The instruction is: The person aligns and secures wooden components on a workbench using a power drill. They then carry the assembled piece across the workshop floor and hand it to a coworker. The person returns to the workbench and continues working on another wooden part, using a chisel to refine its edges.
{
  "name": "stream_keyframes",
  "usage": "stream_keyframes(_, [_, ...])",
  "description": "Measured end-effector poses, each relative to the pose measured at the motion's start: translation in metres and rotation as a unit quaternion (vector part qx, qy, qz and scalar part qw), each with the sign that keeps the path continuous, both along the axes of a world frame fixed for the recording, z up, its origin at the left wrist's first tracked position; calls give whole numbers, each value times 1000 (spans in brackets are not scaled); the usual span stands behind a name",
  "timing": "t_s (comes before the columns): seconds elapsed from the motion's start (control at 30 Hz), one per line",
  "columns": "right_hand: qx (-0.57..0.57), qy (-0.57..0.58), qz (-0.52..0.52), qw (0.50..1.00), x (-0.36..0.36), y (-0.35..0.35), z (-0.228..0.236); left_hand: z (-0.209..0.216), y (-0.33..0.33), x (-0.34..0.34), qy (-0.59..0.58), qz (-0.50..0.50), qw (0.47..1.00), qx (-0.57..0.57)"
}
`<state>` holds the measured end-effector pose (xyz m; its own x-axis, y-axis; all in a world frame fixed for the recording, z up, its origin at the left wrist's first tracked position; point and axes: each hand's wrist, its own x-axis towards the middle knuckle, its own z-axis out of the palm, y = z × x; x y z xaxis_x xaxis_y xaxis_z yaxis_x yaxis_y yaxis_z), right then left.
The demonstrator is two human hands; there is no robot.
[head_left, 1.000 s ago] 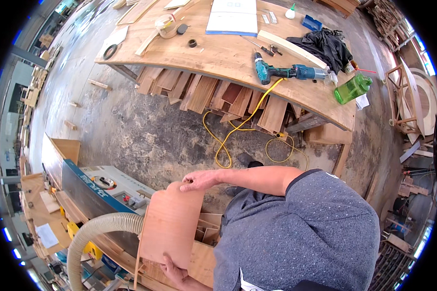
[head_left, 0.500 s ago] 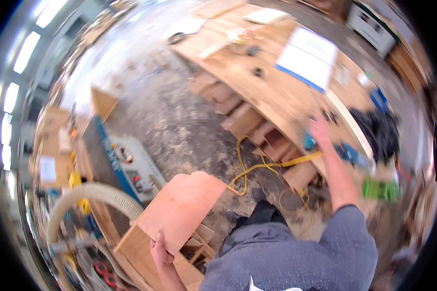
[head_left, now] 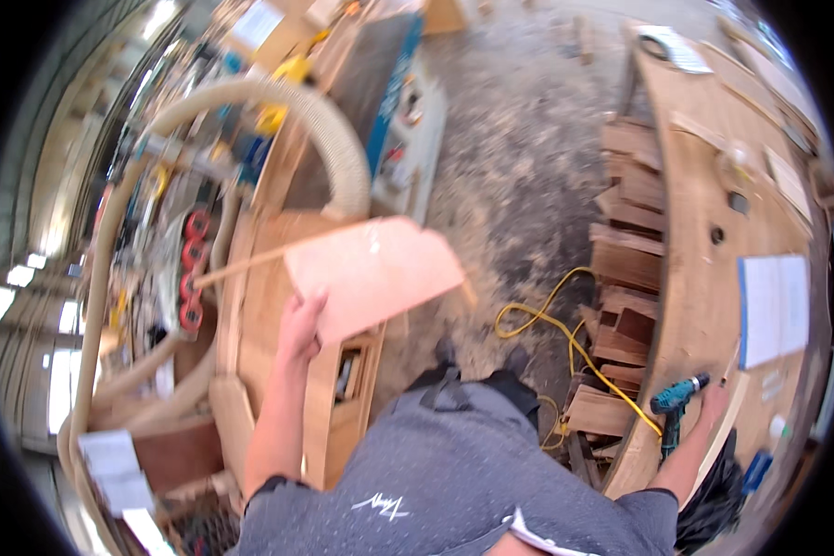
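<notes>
My left hand grips the lower left corner of a thin, pale pinkish wooden panel, thumb on top. The panel's far edge is cut in a curved outline. A narrow wooden strip sticks out past its left side; whether my hand holds that too is hidden. On the right, my right hand is over the wooden workbench, just beside a teal and black cordless drill. Its fingers are small and blurred, so what they hold, if anything, cannot be made out.
A ribbed dust hose arches over the wooden machine table at left. Wood offcuts are stacked under the workbench. A yellow cord crosses the dusty floor. A white sheet on a blue board and a black bag are on the right.
The view has swung to the left. My left hand still grips the panel, now more in front of me. My right hand remains at the workbench, near the drill.
</notes>
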<state>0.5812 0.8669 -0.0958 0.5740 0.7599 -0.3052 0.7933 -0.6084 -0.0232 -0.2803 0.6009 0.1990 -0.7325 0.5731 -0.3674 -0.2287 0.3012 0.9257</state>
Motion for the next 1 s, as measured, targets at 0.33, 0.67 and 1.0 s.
stream_keyframes(0.33, [145,447,307,828,-411,-56,136,-15,-33,-4,-54,91,983,151])
stream_keyframes(0.67, [-35,515,557,651,-699,-174,212,-50,-116,-52,-39,248,939,236])
stream_keyframes(1.0, [-140,448,585,661,-849,-251,180,-86,-190,-118,60,336,918,205])
